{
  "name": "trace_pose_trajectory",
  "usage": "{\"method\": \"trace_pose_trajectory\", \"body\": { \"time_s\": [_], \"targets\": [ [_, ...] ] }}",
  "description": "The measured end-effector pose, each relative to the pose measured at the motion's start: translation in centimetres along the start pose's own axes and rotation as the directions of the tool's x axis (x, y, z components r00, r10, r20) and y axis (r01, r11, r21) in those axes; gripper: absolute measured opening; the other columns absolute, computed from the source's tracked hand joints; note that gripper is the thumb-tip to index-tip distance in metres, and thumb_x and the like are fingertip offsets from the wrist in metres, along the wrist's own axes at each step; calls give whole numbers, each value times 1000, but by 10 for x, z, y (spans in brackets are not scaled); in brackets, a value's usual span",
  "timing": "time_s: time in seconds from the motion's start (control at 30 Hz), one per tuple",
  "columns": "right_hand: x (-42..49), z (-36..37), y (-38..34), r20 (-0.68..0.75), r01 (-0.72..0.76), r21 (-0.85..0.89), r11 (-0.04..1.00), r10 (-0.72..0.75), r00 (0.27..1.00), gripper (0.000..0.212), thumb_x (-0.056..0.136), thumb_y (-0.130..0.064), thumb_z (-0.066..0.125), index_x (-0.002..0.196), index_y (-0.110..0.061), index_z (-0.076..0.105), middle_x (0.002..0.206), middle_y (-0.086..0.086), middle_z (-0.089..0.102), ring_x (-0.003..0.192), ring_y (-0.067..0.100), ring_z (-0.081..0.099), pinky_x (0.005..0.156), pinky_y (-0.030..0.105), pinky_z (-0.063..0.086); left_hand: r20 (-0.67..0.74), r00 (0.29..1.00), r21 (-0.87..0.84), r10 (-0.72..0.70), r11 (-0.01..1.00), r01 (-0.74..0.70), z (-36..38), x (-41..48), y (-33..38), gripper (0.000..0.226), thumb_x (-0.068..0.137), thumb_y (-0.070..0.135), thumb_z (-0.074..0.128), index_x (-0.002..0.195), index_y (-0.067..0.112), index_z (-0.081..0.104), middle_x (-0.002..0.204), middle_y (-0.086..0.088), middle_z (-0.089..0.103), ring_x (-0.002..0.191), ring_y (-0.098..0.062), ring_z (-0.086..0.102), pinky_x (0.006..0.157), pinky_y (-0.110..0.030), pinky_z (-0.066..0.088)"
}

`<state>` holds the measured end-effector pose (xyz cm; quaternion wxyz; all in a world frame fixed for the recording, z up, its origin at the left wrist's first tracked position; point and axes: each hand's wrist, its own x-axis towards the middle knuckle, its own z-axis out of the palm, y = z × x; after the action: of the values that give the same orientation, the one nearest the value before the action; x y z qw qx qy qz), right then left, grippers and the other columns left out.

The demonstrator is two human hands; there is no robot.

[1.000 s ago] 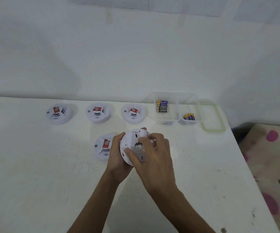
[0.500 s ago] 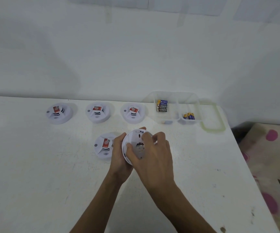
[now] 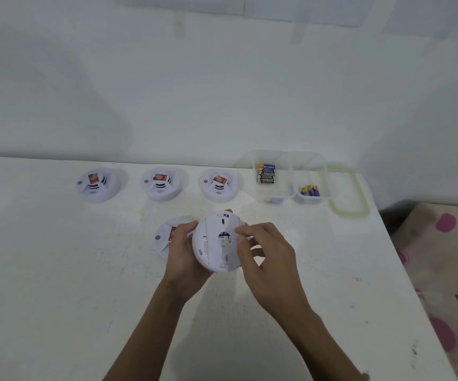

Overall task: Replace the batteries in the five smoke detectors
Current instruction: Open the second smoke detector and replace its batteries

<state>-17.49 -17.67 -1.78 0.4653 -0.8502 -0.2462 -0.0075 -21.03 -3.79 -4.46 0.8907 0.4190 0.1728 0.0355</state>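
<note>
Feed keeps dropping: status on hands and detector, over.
Left hand grips smoke detector, back toward camera. Right hand pinches its right rim. Nothing blocking; second detector lies behind left hand.

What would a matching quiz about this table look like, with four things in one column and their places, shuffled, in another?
Things:
1. held detector
2. battery stack
3. small batteries
4. lid

Places:
a. right compartment of the box
b. flat on the table, right of the box
c. in the left hand
d. left compartment of the box

Pairs: 1-c, 2-d, 3-a, 4-b.
</note>
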Motion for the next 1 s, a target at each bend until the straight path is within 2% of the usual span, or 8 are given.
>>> {"method": "trace_pose_trajectory", "body": {
  "time_s": [0.1, 0.2, 0.3, 0.4, 0.53, 0.67, 0.77, 1.0],
  "targets": [
    [-4, 3, 2, 42, -69, 20, 997, 68, 997, 62, 81, -66, 42, 114, -19, 64, 111, -7, 64, 93, 3, 62, 78, 16, 55, -10, 1000, 209, 23, 978, -20, -2, 0, 3, 17, 84, 41, 63, 94, 32, 73, 76, 5, 71, 64, -2, 69, 55, -15, 54],
    [-6, 2, -2, 143, -180, 109, 978, 163, 976, 63, 81, -72, 45, 123, -26, 56, 117, -15, 61, 99, 1, 60, 80, 14, 53, -24, 999, 350, 37, 936, -26, 8, 0, 8, 49, 83, 53, 56, 121, 21, 53, 102, -3, 66, 81, -10, 71, 60, -21, 56],
    [-5, -2, -4, 184, -257, 212, 943, 220, 958, 52, 77, -60, 49, 119, -29, 54, 111, -18, 61, 95, 0, 62, 78, 11, 52, -37, 994, 503, 102, 861, -70, 20, -6, 16, 50, 73, 65, 60, 101, 24, 56, 102, 0, 64, 94, -21, 64, 62, -21, 57],
    [-3, -9, -2, 186, -315, 395, 863, 261, 947, 33, 89, -40, 50, 113, -21, 61, 102, -8, 69, 92, 9, 67, 73, 24, 58, -67, 995, 495, 79, 868, -36, 13, -5, 16, 37, 91, 50, 45, 107, 21, 61, 101, 5, 63, 102, -25, 61, 71, -30, 54],
    [0, -14, 8, 207, -428, 598, 677, 385, 899, 21, 97, -18, 46, 112, -17, 62, 103, 2, 70, 94, 20, 69, 72, 31, 59, -21, 999, 441, 31, 897, -19, 2, -4, 19, 27, 92, 43, 50, 114, 34, 65, 119, 7, 65, 112, -17, 60, 87, -37, 49],
    [2, -10, 19, 372, -556, 716, 423, 442, 816, 19, 94, -27, 55, 106, -15, 63, 97, 3, 71, 88, 21, 70, 73, 37, 59, 37, 989, 522, 144, 841, -142, -3, -8, 22, 30, 84, 31, 58, 112, 40, 64, 109, 14, 70, 101, -12, 66, 73, -24, 55],
    [4, -8, 27, 335, -537, 742, 401, 473, 815, 52, 82, -44, 65, 119, -8, 59, 110, 10, 68, 98, 25, 68, 72, 35, 58, 81, 987, 554, 138, 817, -160, -3, -12, 24, 34, 89, 25, 53, 119, 39, 58, 113, 15, 67, 106, -10, 63, 74, -24, 55],
    [7, -5, 35, 378, -580, 726, 371, 489, 786, 30, 98, -24, 38, 115, -11, 59, 127, 16, 59, 94, 21, 69, 66, 28, 58, 90, 984, 565, 151, 806, -175, -3, -15, 30, 37, 87, 19, 56, 123, 30, 57, 113, 9, 68, 105, -13, 65, 77, -28, 57]
  ]
}}
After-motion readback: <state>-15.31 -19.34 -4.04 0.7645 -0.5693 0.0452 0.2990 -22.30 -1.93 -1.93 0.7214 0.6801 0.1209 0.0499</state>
